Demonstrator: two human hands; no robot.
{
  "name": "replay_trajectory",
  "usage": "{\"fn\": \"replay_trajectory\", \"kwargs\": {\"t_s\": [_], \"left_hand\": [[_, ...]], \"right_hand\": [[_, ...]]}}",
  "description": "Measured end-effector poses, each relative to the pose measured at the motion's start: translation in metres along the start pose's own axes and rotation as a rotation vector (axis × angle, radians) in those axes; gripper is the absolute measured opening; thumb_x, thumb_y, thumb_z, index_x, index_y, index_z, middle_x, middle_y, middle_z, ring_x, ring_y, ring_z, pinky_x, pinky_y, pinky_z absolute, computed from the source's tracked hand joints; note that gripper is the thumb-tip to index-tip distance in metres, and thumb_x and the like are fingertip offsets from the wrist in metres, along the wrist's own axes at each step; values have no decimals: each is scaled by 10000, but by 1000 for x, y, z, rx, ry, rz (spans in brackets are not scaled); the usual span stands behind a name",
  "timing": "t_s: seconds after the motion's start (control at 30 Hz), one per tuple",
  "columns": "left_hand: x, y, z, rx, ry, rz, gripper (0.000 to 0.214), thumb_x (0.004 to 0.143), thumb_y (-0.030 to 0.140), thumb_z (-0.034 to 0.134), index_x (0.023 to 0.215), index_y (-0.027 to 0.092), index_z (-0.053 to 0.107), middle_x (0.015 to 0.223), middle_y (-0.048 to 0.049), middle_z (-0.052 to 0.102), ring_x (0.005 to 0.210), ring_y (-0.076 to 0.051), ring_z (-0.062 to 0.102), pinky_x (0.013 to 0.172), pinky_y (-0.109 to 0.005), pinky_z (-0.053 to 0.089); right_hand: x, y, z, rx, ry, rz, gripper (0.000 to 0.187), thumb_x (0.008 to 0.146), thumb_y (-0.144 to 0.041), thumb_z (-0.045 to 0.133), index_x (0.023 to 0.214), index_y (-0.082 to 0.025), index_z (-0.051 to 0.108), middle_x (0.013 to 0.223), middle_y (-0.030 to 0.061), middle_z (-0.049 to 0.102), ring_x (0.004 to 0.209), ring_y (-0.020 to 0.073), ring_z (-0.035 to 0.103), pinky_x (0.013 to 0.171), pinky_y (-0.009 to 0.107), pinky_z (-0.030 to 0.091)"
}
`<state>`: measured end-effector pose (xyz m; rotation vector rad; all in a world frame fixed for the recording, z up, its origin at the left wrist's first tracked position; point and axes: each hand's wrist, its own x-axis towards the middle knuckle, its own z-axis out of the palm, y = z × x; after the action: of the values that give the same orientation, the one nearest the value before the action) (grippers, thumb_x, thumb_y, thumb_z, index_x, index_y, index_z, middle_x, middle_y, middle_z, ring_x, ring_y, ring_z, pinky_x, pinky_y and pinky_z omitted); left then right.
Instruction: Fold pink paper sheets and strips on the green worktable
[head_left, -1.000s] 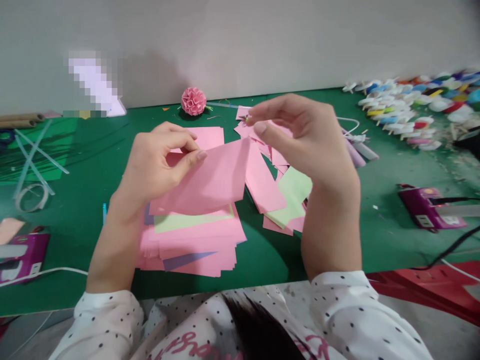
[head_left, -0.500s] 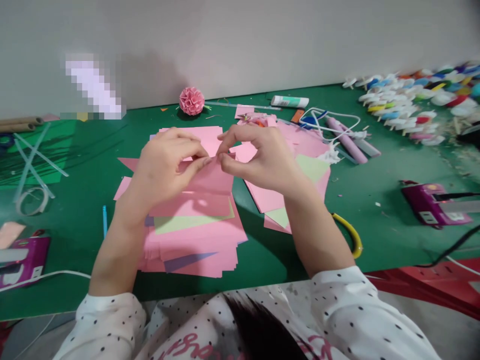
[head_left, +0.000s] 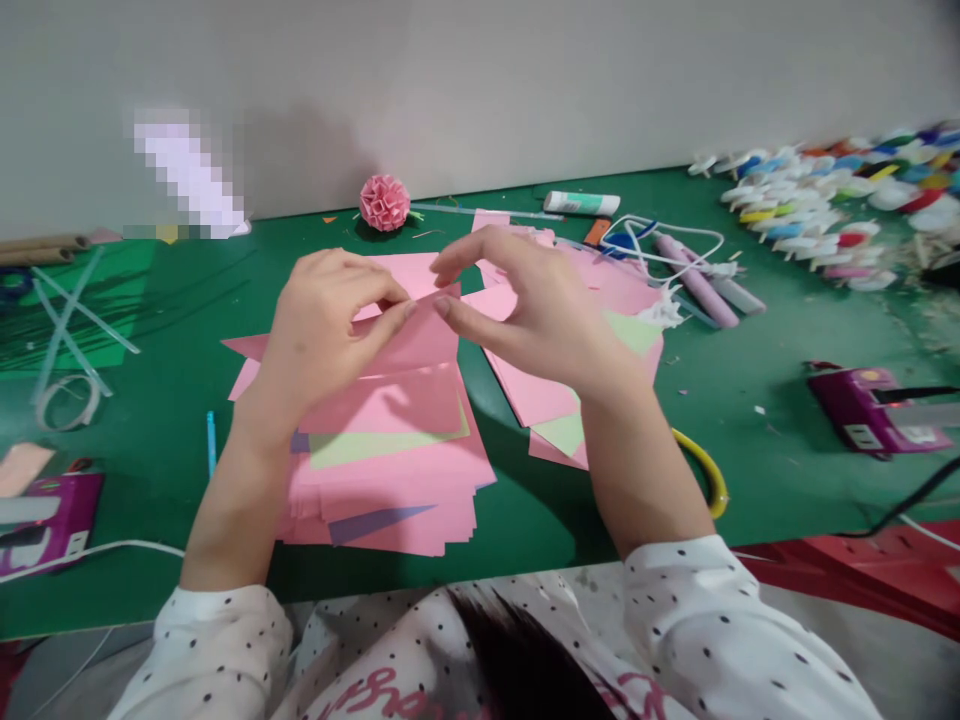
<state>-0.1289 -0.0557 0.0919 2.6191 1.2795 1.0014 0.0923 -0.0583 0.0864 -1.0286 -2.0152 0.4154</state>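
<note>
A pink paper sheet (head_left: 420, 340) is raised and bent back along a horizontal crease, above a pile of pink paper (head_left: 390, 500). My left hand (head_left: 330, 330) pinches its upper edge between thumb and fingers. At the sheet's upper right corner is my right hand (head_left: 536, 305), its thumb by the paper and its index finger lifted apart from the thumb. Pale green paper (head_left: 390, 440) shows under the raised sheet. More pink sheets (head_left: 536, 385) lie under and beside my right hand.
Behind the paper sits a pink paper flower ball (head_left: 385, 203). A glue stick (head_left: 581, 203) and a pink glue gun-like tool with a white cord (head_left: 697, 280) lie at back right. Purple boxes (head_left: 862, 410) flank the workspace. A yellow handle (head_left: 705, 470) lies by my right forearm.
My right hand has loosened its pinch; its thumb and fingers have spread, and it has shifted slightly right. My left hand still pinches the sheet, a little higher and to the left.
</note>
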Motion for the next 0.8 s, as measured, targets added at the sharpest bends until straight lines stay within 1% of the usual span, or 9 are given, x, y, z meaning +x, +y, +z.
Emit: {"fn": "replay_trajectory", "kwargs": {"t_s": [0.1,0.2,0.3,0.4,0.5,0.57,0.63,0.7,0.8], "left_hand": [[0,1,1,-2,-12,8,194,951,371,604,842,262,722,891,4,789,1014,-248,735,991,-449,520],[0,1,-1,-8,-12,9,171,940,341,596,832,267,707,869,15,778,1000,-244,735,980,-447,523],[1,-1,-5,-3,-2,21,134,904,263,593,793,266,669,837,29,761,970,-231,731,962,-436,519],[1,-5,-9,8,42,60,134,849,168,602,739,243,619,795,26,743,928,-220,725,930,-425,515],[1,-10,-12,34,98,89,140,811,152,622,710,244,590,784,29,734,915,-224,719,924,-436,518],[1,-10,-12,64,96,74,143,822,169,613,716,263,595,816,28,740,940,-229,714,960,-455,515],[0,-8,-10,95,70,53,153,849,187,587,732,283,611,842,21,743,966,-236,706,1018,-485,502],[0,-4,-5,124,44,57,157,870,205,570,751,291,627,843,13,740,984,-246,699,1084,-522,472],[0,0,4,171,35,111,152,892,226,569,773,285,642,834,5,733,1000,-245,702,1140,-539,438]], "right_hand": [[0,-2,6,-19,-42,-34,66,896,-241,596,901,-244,661,948,36,750,919,241,668,908,432,476],[0,-1,5,-21,-38,-56,76,882,-226,591,857,-249,659,901,25,737,899,242,657,902,429,470],[0,0,0,-33,-5,-33,103,861,-193,584,824,-254,658,879,19,729,918,249,671,901,430,486],[-2,3,-7,-39,54,-3,117,844,-170,587,805,-262,647,865,15,720,949,257,693,909,439,513],[-3,6,-15,-46,117,35,129,836,-160,602,806,-282,631,873,18,724,966,266,708,903,446,539],[-4,6,-18,-63,118,44,130,833,-158,611,809,-286,618,882,29,725,978,284,709,917,477,540],[-5,5,-17,-106,80,24,112,830,-171,623,810,-279,604,894,39,722,999,309,701,1004,561,496],[-6,4,-13,-158,32,-7,85,834,-196,639,835,-274,605,915,37,723,1027,328,686,1110,666,384],[-9,2,-5,-234,-11,-23,107,881,-219,641,959,-293,637,974,29,732,1094,334,663,1188,723,235]]}}
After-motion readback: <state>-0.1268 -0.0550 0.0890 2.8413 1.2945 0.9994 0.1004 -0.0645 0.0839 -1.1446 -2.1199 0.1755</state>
